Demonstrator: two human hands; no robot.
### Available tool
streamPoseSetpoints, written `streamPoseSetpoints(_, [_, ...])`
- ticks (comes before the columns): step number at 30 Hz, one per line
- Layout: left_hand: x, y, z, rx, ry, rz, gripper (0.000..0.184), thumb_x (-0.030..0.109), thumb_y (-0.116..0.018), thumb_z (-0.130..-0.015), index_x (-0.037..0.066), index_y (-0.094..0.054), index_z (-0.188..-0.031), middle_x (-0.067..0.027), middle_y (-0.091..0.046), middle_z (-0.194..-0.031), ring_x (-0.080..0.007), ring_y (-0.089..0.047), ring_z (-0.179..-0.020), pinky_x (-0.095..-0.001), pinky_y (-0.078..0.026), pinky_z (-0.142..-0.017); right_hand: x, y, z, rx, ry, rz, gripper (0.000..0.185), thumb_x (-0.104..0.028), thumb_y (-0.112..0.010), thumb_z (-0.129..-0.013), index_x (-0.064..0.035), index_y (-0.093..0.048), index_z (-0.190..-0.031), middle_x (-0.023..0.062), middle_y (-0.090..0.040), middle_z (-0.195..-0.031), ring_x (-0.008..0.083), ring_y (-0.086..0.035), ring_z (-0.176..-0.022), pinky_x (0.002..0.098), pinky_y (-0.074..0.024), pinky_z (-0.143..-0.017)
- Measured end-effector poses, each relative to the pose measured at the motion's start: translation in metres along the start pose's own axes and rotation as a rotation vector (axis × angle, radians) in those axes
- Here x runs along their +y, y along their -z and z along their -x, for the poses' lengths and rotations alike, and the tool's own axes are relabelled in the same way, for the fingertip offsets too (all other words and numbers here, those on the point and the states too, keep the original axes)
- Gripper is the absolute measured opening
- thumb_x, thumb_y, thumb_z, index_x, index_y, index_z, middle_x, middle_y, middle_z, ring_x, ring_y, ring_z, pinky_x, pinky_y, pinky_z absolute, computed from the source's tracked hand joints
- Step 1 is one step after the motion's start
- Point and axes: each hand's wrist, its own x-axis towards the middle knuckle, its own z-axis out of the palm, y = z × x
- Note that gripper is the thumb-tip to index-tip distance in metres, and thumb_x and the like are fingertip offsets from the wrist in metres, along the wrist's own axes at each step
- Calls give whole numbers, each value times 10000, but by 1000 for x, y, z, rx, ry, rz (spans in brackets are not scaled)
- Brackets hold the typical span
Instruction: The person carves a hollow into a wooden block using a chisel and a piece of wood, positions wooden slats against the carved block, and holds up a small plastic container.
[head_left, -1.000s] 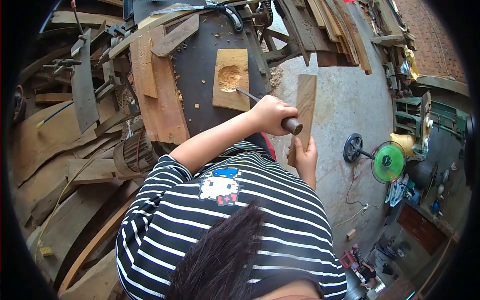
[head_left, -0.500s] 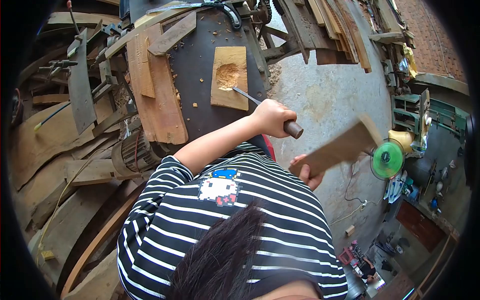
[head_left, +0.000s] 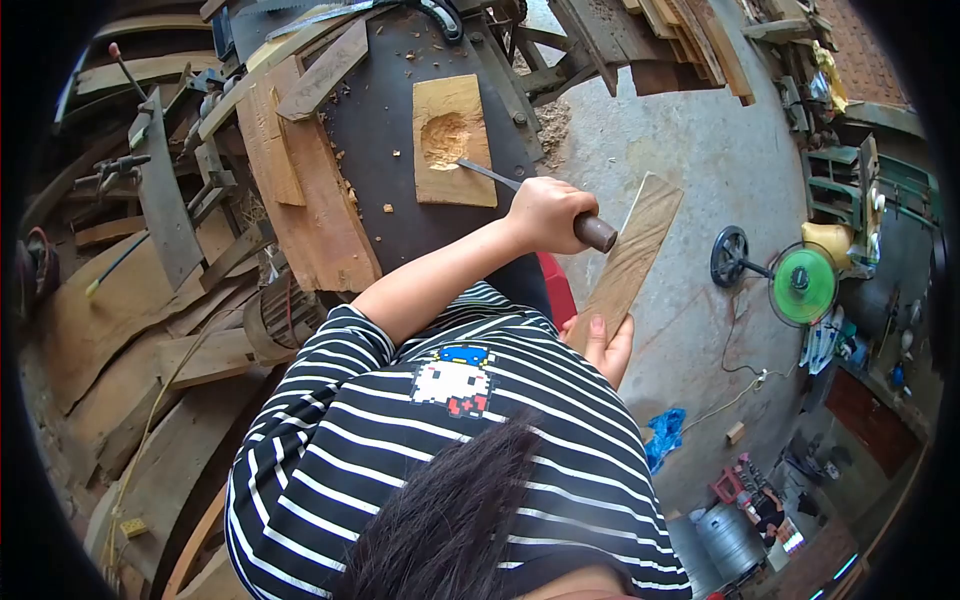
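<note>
Left hand [head_left: 548, 214]: fingers wrapped tightly round the handle of a chisel [head_left: 490, 174], just right of the frame's centre.
Right hand [head_left: 606, 350]: thumb and fingers closed on the lower end of a flat board [head_left: 632, 255].
Board and handle: very near each other; contact cannot be told.
Wooden block [head_left: 455, 140]: upper middle, lying on a dark bench top [head_left: 370, 110].
Chisel tip: at the lower edge of the block's rough hollow.
Upper left: a reddish plank [head_left: 312, 200] with chips [head_left: 388, 208] beside it.
Right: a green fan [head_left: 803, 284].
</note>
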Motion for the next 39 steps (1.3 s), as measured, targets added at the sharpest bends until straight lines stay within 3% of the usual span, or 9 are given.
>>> streamPoseSetpoints(9, [-6,-10,-5,10,38,-33,247,232,-753,-513,156,-652,-726,-45,-618,-629,-234,-635,-621,-350,-492,-575,-24,1,-10,660,480,-542,359,-211,-464,-1012,-67,-314,-1305,119,-603,-848,171,-598,-652,306,-516,-581])
streamPoseSetpoints(11, [-5,-9,-8,43,45,-84,245,222,-747,-509,156,-651,-725,-43,-624,-636,-232,-638,-624,-347,-493,-580,-9,-11,-5,-19,-150,-85,317,-234,-451,-1017,-82,-335,-1269,159,-595,-893,189,-602,-711,337,-532,-628])
streamPoseSetpoints(15, [-13,-13,-7,33,47,-70,248,217,-743,-502,154,-650,-722,-40,-632,-644,-228,-641,-631,-341,-498,-587,-33,7,-2,-28,-101,-152,319,-232,-453,-1014,-90,-336,-1275,163,-600,-911,193,-608,-730,333,-534,-642])
streamPoseSetpoints(20, [-13,-19,-7,37,34,-82,245,220,-741,-500,152,-647,-716,-35,-637,-649,-223,-643,-636,-341,-497,-586,-33,5,-25,660,389,-437,308,-175,-478,-1002,-42,-344,-1246,123,-618,-856,180,-603,-647,313,-530,-586])
streamPoseSetpoints(22, [-15,-18,-8,56,39,-85,241,223,-740,-503,153,-645,-714,-35,-635,-647,-224,-642,-634,-344,-496,-584,21,16,-35,-144,-31,-179,291,-179,-494,-997,-44,-363,-1218,123,-611,-821,183,-604,-647,322,-537,-583])
streamPoseSetpoints(26, [-23,-12,-15,71,62,-138,226,229,-734,-515,160,-644,-711,-38,-633,-645,-231,-643,-636,-343,-501,-592,-31,13,-29,-72,-69,-149,248,-197,-478,-1006,-36,-394,-1174,129,-606,-808,175,-607,-633,306,-532,-534])
streamPoseSetpoints(31, [-22,-16,-22,110,124,-156,234,245,-733,-525,160,-654,-728,-39,-642,-662,-237,-650,-654,-346,-506,-605,-39,-3,-48,597,239,-333,269,-275,-447,-1020,-24,-419,-1113,143,-603,-835,209,-613,-640,328,-544,-546])
streamPoseSetpoints(33, [-31,-14,-22,89,142,-181,238,250,-736,-526,160,-654,-730,-38,-646,-667,-235,-653,-660,-348,-507,-609,-12,-9,-49,-63,-197,-145,277,-277,-503,-1000,-68,-384,-1139,120,-591,-735,185,-587,-525,317,-502,-438])
streamPoseSetpoints(39, [-40,-16,-19,94,162,-232,230,264,-737,-554,170,-648,-743,-34,-654,-674,-221,-660,-669,-346,-503,-607,-59,11,-53,-25,-72,-154,198,-214,-436,-1022,-58,-383,-1132,131,-589,-806,194,-591,-555,332,-522,-480])
